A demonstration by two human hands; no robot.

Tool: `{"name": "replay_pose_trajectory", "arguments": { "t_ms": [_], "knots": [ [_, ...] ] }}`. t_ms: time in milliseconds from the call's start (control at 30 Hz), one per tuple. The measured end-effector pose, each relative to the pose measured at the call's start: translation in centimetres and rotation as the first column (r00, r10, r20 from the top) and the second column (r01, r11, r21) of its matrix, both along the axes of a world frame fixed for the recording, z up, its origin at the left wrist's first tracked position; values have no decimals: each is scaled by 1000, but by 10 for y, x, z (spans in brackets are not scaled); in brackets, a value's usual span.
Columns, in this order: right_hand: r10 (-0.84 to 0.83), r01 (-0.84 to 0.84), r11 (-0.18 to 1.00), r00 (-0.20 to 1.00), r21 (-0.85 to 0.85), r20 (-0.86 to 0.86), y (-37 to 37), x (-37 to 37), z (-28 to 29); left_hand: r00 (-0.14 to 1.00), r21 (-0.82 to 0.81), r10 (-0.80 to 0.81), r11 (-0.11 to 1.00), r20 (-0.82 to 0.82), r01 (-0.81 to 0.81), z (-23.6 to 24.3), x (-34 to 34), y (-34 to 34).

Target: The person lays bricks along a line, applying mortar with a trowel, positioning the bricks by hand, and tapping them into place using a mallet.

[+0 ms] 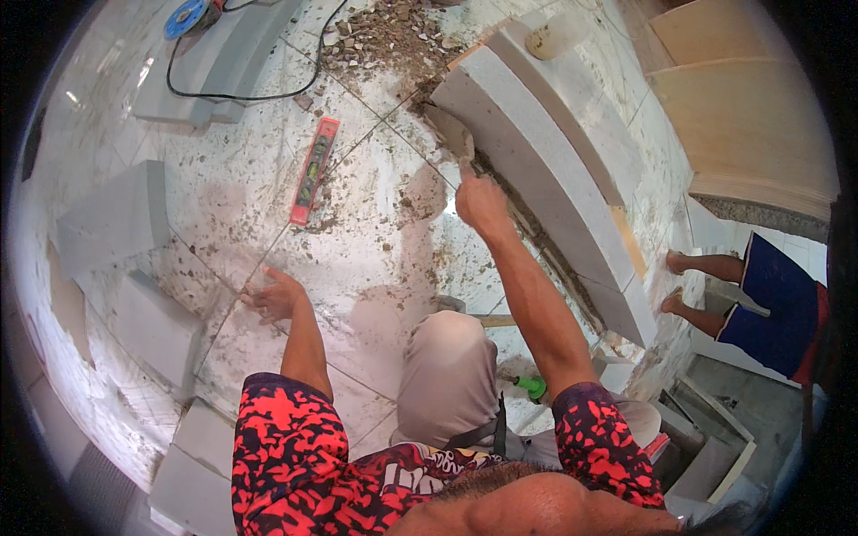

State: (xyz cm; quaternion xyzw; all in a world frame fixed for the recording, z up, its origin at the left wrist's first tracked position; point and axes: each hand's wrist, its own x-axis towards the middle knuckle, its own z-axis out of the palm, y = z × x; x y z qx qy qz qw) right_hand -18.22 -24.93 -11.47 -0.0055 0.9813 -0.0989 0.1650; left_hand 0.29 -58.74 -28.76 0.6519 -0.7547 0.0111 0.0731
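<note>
My right hand (478, 201) is closed on a trowel (451, 129), whose blade lies along the base of a long curved grey block (545, 188) with gritty grey material beside it. My left hand (273, 295) is low over the dusty white tiled floor (357, 259), fingers spread and holding nothing. A red spirit level (315, 170) lies on the tiles ahead of it. My bent knee (447, 357) is between my arms, and a green-handled tool (529, 387) lies partly hidden beside it.
Grey blocks stand at left (112, 214) and top left (197, 80), with a cable and blue disc (186, 18). Rubble (384, 36) lies ahead. A container (542, 43) sits on the back block. Plywood steps (724, 125), a framed opening (706, 438) and another person's legs (715, 268) are right.
</note>
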Motion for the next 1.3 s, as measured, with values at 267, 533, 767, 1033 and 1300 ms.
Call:
{"name": "replay_pose_trajectory", "arguments": {
  "t_ms": [267, 533, 767, 1033, 1300],
  "knots": [
    [-185, 167, 981, 960, 98, 210, 64, 103, 32, 997, 77, 48, 996, 68, -53, 2, 5, -5],
    [-91, 92, 994, 996, -54, 13, 4, 25, -1, 998, 87, 47, 995, 34, -50, -10, 3, -10],
    [-288, 282, 957, 919, 60, 270, 118, 126, 16, 996, 46, 71, 996, 44, -73, -18, 14, -23],
    [-203, 216, 967, 974, -138, 98, 125, 174, 16, 999, -105, 37, 994, -13, -39, -24, 9, -21],
    [-245, 237, 970, 932, 63, 267, 100, 95, 21, 997, -67, 59, 996, 40, -57, -15, 5, -12]
  ]
}}
